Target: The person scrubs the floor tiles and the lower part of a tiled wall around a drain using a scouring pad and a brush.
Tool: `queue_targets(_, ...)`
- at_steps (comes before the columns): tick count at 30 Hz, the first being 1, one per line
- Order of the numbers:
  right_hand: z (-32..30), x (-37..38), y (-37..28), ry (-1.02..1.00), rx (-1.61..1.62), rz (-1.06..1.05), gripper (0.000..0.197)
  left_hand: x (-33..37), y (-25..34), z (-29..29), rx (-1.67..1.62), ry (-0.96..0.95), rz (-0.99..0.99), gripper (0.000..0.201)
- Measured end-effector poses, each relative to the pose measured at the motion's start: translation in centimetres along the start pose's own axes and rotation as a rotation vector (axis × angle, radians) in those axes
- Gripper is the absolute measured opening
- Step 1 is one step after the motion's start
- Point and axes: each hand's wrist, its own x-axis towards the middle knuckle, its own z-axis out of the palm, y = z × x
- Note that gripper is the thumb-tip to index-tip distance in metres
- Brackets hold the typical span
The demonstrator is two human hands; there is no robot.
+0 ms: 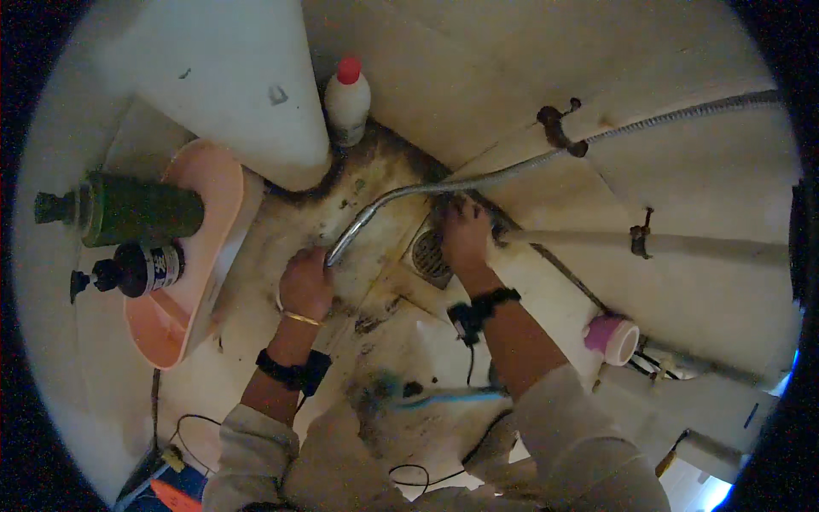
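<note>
My left hand (pixel 305 286) is closed around the chrome end (pixel 348 237) of a flexible metal shower hose (pixel 503 175). The hose rises from that hand across the stained floor toward the right wall. Just right of the round metal floor drain (pixel 429 254), my right hand (pixel 467 235) reaches down beside the wall corner. Its fingers are bent together, with the tips against a dark patch. Whether something small sits under them is hidden. Each wrist wears a black strapped device, and a gold bangle circles the left one.
A pink corner shelf (pixel 230 213) on the left carries a green bottle (pixel 145 209) and a dark pump bottle (pixel 149 269). A white bottle with a red cap (pixel 348 107) stands in the far corner. Along the right wall runs a pale pipe (pixel 708 249), near a pink-and-white tub (pixel 612 340).
</note>
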Motion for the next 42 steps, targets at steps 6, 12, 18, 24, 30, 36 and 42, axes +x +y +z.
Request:
queue_targets(6,-1.1,0.8,-0.7,-0.058,0.104,0.461,0.035,0.0,-0.9,0.4,0.017,0.073,0.037,0.031)
queue_targets(12,-2.1,-1.7,-3.2,-0.062,0.125,0.173,0.038,-0.7,-1.4,-0.4,0.024,0.062,0.032,0.030)
queue_targets(18,-0.7,0.8,-0.6,-0.163,-0.037,0.258,0.042,0.2,-0.7,0.6,0.011,0.098,0.026,0.030)
queue_targets(24,-1.1,-2.8,-3.1,-0.021,0.192,0.194,0.042,0.2,-1.9,-0.1,0.062,0.042,0.051,0.030)
queue_targets(30,-1.6,0.6,-0.7,-0.217,-0.011,0.197,0.051,0.5,-0.8,0.4,0.090,0.075,0.024,0.028)
queue_targets(36,-1.5,-7.3,-1.4,-0.018,0.144,0.253,0.048,-0.1,1.0,0.5,0.240,0.278,0.121,0.022)
queue_targets(42,-2.4,-1.1,-0.4,-0.233,0.009,0.340,0.045,-3.3,4.3,2.8,0.221,0.227,0.342,0.039)
